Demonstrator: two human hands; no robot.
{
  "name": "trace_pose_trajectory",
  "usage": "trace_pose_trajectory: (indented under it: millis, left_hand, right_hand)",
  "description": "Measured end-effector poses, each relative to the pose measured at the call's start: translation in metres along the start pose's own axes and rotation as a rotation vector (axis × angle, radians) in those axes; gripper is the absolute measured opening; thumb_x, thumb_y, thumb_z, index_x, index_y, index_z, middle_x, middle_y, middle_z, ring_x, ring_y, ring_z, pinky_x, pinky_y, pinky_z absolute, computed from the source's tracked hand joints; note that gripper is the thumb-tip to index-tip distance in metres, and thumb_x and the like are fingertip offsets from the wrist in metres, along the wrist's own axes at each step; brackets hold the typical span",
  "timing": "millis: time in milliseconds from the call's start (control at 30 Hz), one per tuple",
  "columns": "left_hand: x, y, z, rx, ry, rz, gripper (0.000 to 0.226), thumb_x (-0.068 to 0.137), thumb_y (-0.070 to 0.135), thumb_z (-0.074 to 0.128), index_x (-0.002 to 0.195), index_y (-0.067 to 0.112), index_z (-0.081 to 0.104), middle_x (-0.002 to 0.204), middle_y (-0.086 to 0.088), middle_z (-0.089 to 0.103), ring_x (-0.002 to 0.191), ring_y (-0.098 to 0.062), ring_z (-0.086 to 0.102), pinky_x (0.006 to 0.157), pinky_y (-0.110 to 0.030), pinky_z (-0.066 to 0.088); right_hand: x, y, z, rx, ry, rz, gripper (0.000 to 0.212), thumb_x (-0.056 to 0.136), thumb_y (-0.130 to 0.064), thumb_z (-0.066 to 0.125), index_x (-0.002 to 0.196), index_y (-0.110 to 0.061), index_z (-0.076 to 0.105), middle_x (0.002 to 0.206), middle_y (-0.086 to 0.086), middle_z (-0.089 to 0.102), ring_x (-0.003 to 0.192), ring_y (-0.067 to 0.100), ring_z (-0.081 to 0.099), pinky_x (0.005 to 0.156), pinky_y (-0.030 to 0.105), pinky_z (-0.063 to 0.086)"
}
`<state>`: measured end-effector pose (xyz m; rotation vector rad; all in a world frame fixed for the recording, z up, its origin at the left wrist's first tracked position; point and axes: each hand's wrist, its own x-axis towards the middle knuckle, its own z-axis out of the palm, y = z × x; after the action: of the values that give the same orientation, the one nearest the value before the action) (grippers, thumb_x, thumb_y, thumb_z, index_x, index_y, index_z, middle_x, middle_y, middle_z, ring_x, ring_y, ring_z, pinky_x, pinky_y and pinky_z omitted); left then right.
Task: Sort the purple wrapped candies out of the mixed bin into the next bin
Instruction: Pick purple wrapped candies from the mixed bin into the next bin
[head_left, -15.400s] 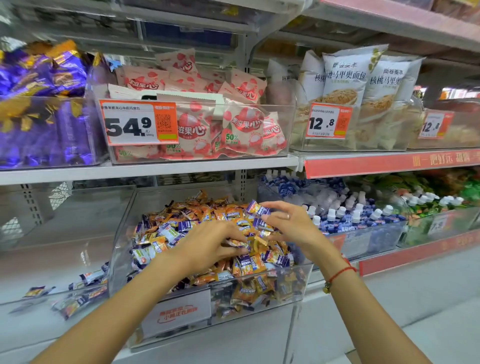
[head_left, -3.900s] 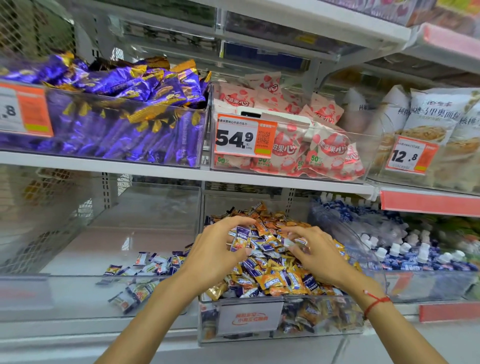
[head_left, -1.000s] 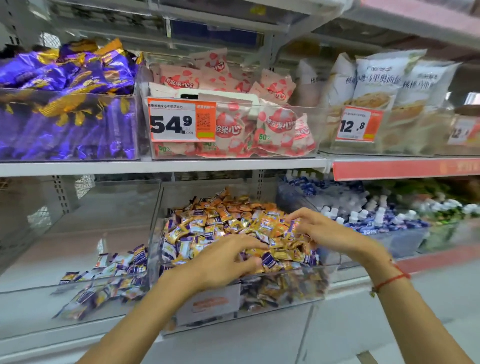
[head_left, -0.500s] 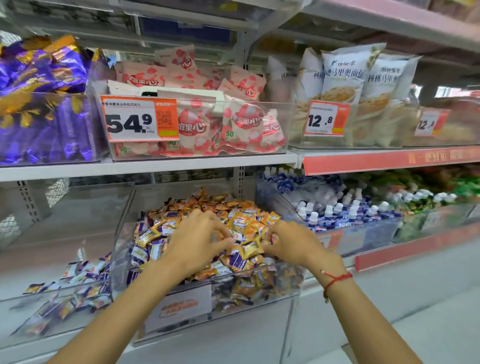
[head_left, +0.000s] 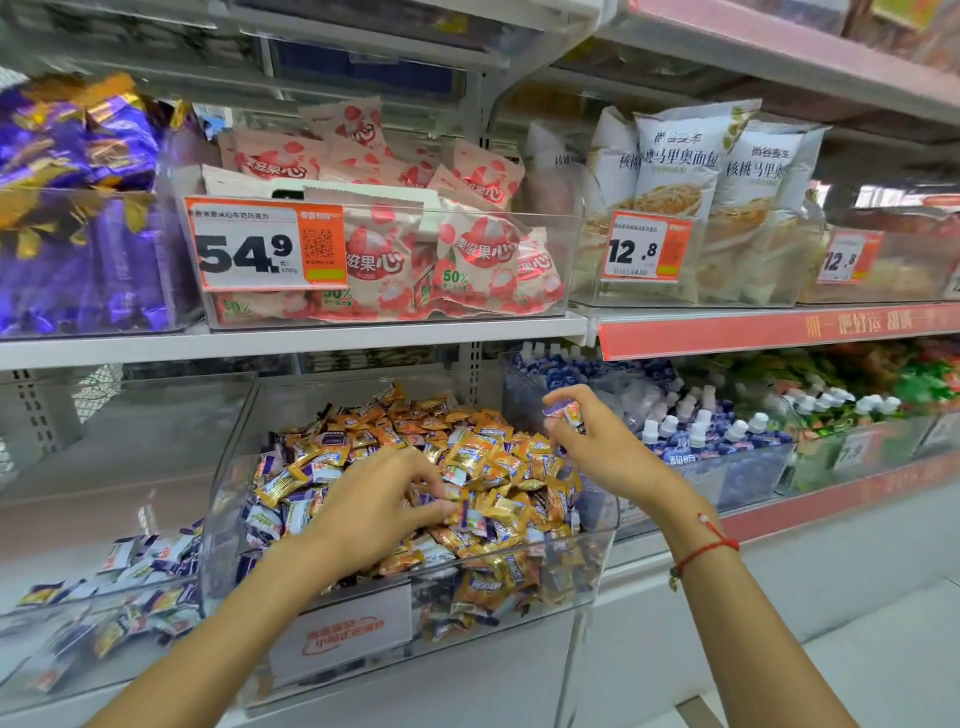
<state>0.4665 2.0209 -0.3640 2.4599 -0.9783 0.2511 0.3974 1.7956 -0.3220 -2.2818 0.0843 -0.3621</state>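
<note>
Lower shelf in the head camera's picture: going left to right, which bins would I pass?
Nearly empty bin with a few purple candies → mixed candy bin with both hands over it → bin of white-capped blue pouches → bin of green packs.

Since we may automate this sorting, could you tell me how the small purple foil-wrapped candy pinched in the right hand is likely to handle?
The small purple foil-wrapped candy looks light: the right hand lifts it with a fingertip pinch. Its glossy wrapper is probably slippery and crinkly, so a grip may slide. The heaped candies in the clear plastic mixed bin would likely shift when pushed.
</note>
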Motion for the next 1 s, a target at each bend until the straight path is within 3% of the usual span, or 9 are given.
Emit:
trace_pose_trajectory:
  millis: [133,200,333,433,600,733,833,900,1000]
  left_hand:
    - [-0.021,-0.014,-0.017,-0.049,0.180,-0.125,0.013,0.084,0.042,0.069,0.077,0.034,0.061,0.084,0.020,0.066,0.077,0.003,0.061,0.065,-0.023,0.046]
    - [-0.032,-0.020,-0.023,-0.127,0.234,-0.172,0.013,0.080,0.037,0.074,0.075,0.033,0.064,0.076,0.020,0.068,0.076,0.007,0.064,0.067,-0.017,0.050]
    - [-0.045,-0.019,-0.035,-0.154,0.319,-0.159,0.019,0.087,0.034,0.066,0.106,0.036,0.062,0.097,0.022,0.066,0.082,0.005,0.061,0.074,-0.018,0.050]
    - [-0.044,-0.022,-0.044,-0.133,0.396,-0.158,0.036,0.097,0.030,0.052,0.133,0.031,0.051,0.106,0.017,0.055,0.088,-0.003,0.054,0.076,-0.021,0.039]
    - [-0.046,-0.032,-0.055,-0.161,0.413,-0.180,0.022,0.099,0.033,0.047,0.116,0.035,0.059,0.104,0.016,0.056,0.085,0.001,0.052,0.074,-0.019,0.038]
    - [-0.048,-0.042,-0.063,-0.227,0.477,-0.216,0.010,0.098,0.043,0.043,0.102,0.046,0.051,0.082,0.006,0.070,0.061,-0.008,0.059,0.065,-0.028,0.051]
    - [-0.052,-0.045,-0.067,-0.315,0.517,-0.245,0.012,0.096,0.048,0.044,0.105,0.048,0.051,0.091,0.018,0.070,0.076,0.000,0.067,0.072,-0.038,0.056]
    - [-0.054,-0.044,-0.067,-0.327,0.484,-0.257,0.016,0.096,0.048,0.045,0.110,0.049,0.052,0.101,0.019,0.068,0.084,0.000,0.066,0.077,-0.037,0.055]
    - [-0.057,-0.042,-0.064,-0.290,0.395,-0.277,0.027,0.096,0.041,0.050,0.123,0.042,0.055,0.116,0.017,0.064,0.099,0.001,0.060,0.088,-0.030,0.052]
  right_hand:
    - [0.002,-0.003,0.020,-0.119,-0.003,-0.040,0.022,0.099,-0.038,0.048,0.112,-0.021,0.049,0.105,0.012,0.062,0.083,0.026,0.058,0.077,0.043,0.049]
    - [0.004,-0.007,0.032,-0.184,0.022,-0.047,0.027,0.095,-0.047,0.052,0.099,-0.021,0.053,0.101,0.009,0.064,0.089,0.024,0.060,0.080,0.047,0.050]
    - [0.007,-0.020,0.051,-0.209,0.098,-0.069,0.037,0.088,-0.050,0.061,0.070,-0.019,0.053,0.062,0.002,0.061,0.051,0.013,0.052,0.056,0.039,0.046]
    - [0.013,-0.024,0.066,-0.220,0.034,-0.081,0.030,0.090,-0.042,0.063,0.093,-0.015,0.050,0.076,0.008,0.059,0.059,0.019,0.050,0.057,0.038,0.038]
    - [0.023,-0.045,0.090,-0.215,-0.239,-0.084,0.014,0.102,-0.020,0.042,0.115,-0.023,0.037,0.073,-0.004,0.038,0.052,0.007,0.031,0.050,0.021,0.027]
    - [0.049,-0.081,0.107,-0.215,-0.288,-0.118,0.009,0.101,-0.019,0.045,0.109,-0.023,0.043,0.084,0.005,0.055,0.059,0.012,0.046,0.056,0.026,0.036]
    - [0.185,0.094,0.152,-0.471,-0.346,-0.005,0.027,0.076,-0.059,0.070,0.091,-0.043,0.053,0.120,-0.023,0.057,0.093,-0.001,0.056,0.081,0.026,0.049]
    - [0.207,0.126,0.167,-0.467,-0.482,-0.006,0.054,0.052,-0.081,0.071,0.092,-0.046,0.058,0.124,-0.012,0.062,0.090,0.007,0.063,0.078,0.041,0.056]
    - [0.094,-0.032,0.140,-0.579,-0.472,-0.051,0.047,0.078,-0.056,0.069,0.105,-0.018,0.065,0.108,0.005,0.065,0.083,0.020,0.061,0.072,0.036,0.050]
